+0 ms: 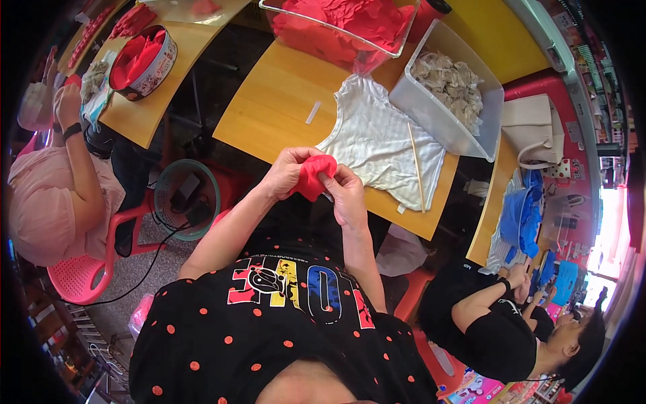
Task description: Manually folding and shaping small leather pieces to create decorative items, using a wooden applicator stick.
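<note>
My left hand (pixel 288 170) grips a small crumpled piece of red fabric (pixel 313 173), fingers pinched along its upper left. My right hand (pixel 343 190) pinches the same piece from the right, its thumb over the red layers. Both are raised at the near edge of the wooden table (pixel 259 94). Just beyond them a white sleeveless cloth top (pixel 371 145) lies spread out, with a thin pale stick (pixel 415 167) across its right part and a short white strip (pixel 312 112) to its left.
Red pieces fill a clear bin (pixel 336 23); beige pieces fill another (pixel 444 84). At left a seated person (pixel 57 202) works beside a round tin (pixel 141 62); a green basket (pixel 187 198) stands below. At right a person in black (pixel 501 337) works near blue fabric (pixel 521 215).
</note>
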{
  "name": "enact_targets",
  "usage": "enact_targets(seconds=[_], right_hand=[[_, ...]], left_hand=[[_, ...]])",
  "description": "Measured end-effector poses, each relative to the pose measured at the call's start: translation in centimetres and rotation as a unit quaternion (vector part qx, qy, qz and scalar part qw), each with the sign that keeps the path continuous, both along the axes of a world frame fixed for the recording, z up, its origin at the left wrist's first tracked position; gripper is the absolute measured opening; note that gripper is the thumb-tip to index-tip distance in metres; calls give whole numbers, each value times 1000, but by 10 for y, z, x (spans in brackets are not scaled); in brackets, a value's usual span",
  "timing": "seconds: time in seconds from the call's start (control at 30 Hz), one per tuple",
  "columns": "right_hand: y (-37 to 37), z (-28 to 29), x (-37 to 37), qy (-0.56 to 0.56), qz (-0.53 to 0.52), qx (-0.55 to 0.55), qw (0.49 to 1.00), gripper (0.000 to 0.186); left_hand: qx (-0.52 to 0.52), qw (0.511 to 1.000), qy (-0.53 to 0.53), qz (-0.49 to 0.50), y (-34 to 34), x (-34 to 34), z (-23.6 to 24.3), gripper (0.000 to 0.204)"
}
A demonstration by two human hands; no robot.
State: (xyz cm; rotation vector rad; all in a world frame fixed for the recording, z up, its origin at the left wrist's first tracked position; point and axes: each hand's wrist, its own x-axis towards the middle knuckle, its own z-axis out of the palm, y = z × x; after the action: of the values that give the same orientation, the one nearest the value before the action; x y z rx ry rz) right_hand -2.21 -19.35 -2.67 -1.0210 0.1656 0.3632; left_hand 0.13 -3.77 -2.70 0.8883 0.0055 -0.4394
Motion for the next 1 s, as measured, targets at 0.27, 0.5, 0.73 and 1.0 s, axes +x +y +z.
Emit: enact_targets(seconds=[0.27, 0.5, 0.73, 1.0], right_hand=[[6, -1, -4, -32, 16, -48, 998, 8], [20, 42, -6, -257, -94, -444, 853, 26], [29, 16, 2, -290, -88, -463, 833, 16], [29, 23, 3, -397, -136, -520, 744, 10]], left_hand=[[76, 996, -29, -26, 8, 2, 8, 10], [110, 984, -6, 137, 6, 4, -4, 9], [167, 960, -58, 217, -13, 1, -14, 9], [223, 955, -87, 175, -10, 3, -14, 17]])
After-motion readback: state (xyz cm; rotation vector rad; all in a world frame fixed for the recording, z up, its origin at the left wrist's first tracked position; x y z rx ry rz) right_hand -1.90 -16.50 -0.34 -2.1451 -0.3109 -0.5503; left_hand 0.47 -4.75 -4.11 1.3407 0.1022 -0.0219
